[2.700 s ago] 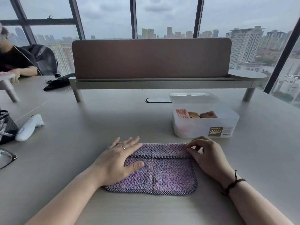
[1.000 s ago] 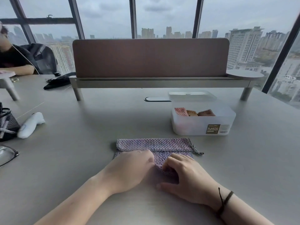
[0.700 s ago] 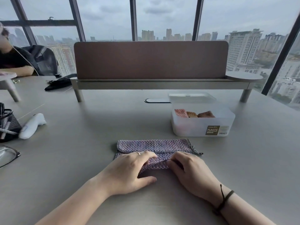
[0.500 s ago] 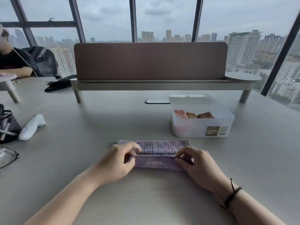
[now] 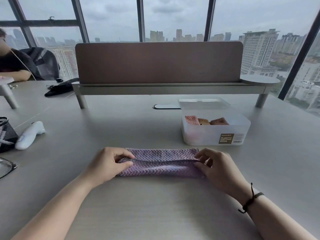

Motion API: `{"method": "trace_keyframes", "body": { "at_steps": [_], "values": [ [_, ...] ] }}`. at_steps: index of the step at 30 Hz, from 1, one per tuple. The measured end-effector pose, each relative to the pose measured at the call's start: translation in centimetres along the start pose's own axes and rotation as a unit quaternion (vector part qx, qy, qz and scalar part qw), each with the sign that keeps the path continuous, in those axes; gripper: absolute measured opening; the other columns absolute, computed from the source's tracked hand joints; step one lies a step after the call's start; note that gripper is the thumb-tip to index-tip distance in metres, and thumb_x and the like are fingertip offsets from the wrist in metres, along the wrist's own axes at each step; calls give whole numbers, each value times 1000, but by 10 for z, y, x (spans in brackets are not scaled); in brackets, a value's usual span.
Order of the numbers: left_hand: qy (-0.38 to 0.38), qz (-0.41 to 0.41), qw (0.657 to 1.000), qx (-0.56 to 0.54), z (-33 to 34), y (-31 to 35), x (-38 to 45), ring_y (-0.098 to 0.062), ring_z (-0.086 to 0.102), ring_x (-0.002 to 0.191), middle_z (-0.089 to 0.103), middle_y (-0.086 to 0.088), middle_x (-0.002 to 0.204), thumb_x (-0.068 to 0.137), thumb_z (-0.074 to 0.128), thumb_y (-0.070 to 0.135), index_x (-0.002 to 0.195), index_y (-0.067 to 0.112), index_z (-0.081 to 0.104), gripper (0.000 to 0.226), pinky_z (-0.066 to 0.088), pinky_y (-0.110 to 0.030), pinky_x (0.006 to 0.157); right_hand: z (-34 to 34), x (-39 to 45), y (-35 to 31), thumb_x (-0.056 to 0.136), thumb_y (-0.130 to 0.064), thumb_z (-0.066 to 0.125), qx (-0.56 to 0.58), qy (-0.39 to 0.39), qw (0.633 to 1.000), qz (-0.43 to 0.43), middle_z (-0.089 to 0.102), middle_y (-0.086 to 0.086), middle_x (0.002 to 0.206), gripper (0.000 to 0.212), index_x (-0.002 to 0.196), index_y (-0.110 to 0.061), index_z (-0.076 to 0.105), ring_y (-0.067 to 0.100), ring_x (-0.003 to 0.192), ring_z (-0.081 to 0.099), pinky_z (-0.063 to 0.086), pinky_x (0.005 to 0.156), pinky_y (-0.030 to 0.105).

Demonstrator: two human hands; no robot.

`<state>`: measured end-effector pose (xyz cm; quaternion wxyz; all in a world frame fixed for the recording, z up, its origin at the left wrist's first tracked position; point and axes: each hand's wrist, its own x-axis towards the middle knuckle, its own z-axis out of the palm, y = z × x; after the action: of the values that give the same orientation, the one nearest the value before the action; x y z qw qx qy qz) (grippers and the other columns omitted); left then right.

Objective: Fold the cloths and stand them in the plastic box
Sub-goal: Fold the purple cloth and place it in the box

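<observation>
A purple waffle-weave cloth (image 5: 161,163) lies on the grey table as a long narrow strip, its dark hem running along the middle. My left hand (image 5: 107,163) pinches the hem at the strip's left end. My right hand (image 5: 216,168) pinches the same hem at the right end. Behind and to the right stands the translucent plastic box (image 5: 214,134), open, with three folded cloths (image 5: 206,120) upright inside: pink, orange and reddish brown.
The box lid (image 5: 203,103) lies flat just behind the box. A desk divider on legs (image 5: 158,66) crosses the back. At the left are a white handheld device (image 5: 30,135), a dark mesh holder (image 5: 7,134) and glasses (image 5: 6,167). A person sits far left.
The cloth went from a wide half-fold to a narrow strip: both hands took the near edge, brought it up and over, and now hold the hem along the middle.
</observation>
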<state>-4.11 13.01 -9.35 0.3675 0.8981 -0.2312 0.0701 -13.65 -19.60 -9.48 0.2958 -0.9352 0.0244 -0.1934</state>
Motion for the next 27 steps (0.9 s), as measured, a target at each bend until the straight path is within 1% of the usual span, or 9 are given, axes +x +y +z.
{"method": "trace_keyframes", "body": {
  "at_steps": [2, 8, 10, 13, 15, 17, 21, 25, 27],
  "values": [
    [4, 23, 999, 29, 0, 1, -2, 5, 53, 54, 61, 32, 61, 73, 86, 14, 81, 31, 79, 19, 33, -6, 53, 2, 1, -2, 75, -29, 80, -29, 8, 1000, -2, 67, -13, 70, 14, 85, -30, 70, 4, 58, 55, 49, 62, 25],
    [-12, 33, 998, 48, -1, -3, -4, -5, 59, 64, 68, 17, 78, 67, 88, 19, 68, 41, 74, 26, 42, -14, 59, 6, 0, -5, 77, -36, 72, -94, -15, 995, 0, 67, -14, 86, 12, 88, -35, 67, 13, 81, 64, 52, 69, 30],
    [1, 44, 995, 90, -2, -3, -3, -5, 59, 77, 65, 17, 83, 63, 81, 42, 70, 42, 73, 10, 47, -24, 72, 5, -2, -6, 78, -34, 72, -125, 7, 992, -8, 62, -13, 91, 11, 89, -34, 67, 15, 82, 62, 50, 66, 29],
    [-27, 62, 986, 153, -4, -5, -1, -5, 49, 116, 56, 22, 123, 65, 63, 69, 100, 46, 71, 43, 40, -28, 99, 4, -11, -19, 81, -32, 70, -188, 82, 976, -68, 56, -7, 85, 6, 79, -26, 68, 20, 78, 60, 47, 60, 30],
    [-68, 89, 979, 169, -2, -2, 0, -3, 50, 124, 57, 22, 129, 70, 55, 79, 116, 45, 67, 58, 39, -30, 107, 9, -20, -36, 85, -43, 64, -198, 93, 972, -90, 57, -7, 79, 22, 73, -24, 67, 20, 74, 59, 48, 62, 31],
    [-98, 98, 974, 179, -1, 6, -1, 3, 56, 114, 61, 26, 118, 70, 49, 86, 115, 44, 68, 64, 40, -26, 103, 21, -28, -52, 88, -62, 47, -203, 55, 974, -79, 60, -7, 80, 43, 77, -25, 67, 20, 79, 60, 49, 69, 34],
    [-133, 106, 980, 106, -7, 24, -1, 2, 63, 73, 69, 19, 79, 69, 53, 86, 97, 38, 76, 60, 49, -24, 69, 43, -32, -73, 84, -81, 18, -202, -33, 978, -22, 62, -8, 101, 71, 99, -29, 64, 17, 104, 58, 43, 93, 36],
    [-311, 35, 947, -70, -13, 42, -3, -6, 54, 47, 70, -4, 60, 79, 62, 69, 87, 8, 76, 63, 41, -19, 49, 50, -23, -82, 81, -82, 21, -112, -128, 984, -48, 47, -16, 138, 74, 130, -35, 51, 6, 137, 33, 15, 118, 39],
    [-297, 46, 947, -113, -7, 46, -1, -8, 48, 43, 69, -8, 57, 82, 64, 58, 85, 1, 75, 58, 37, -18, 46, 49, -13, -78, 78, -84, 27, -88, -197, 973, -80, 33, -17, 153, 79, 139, -37, 41, 3, 146, 15, 3, 121, 43]
  ]
}}
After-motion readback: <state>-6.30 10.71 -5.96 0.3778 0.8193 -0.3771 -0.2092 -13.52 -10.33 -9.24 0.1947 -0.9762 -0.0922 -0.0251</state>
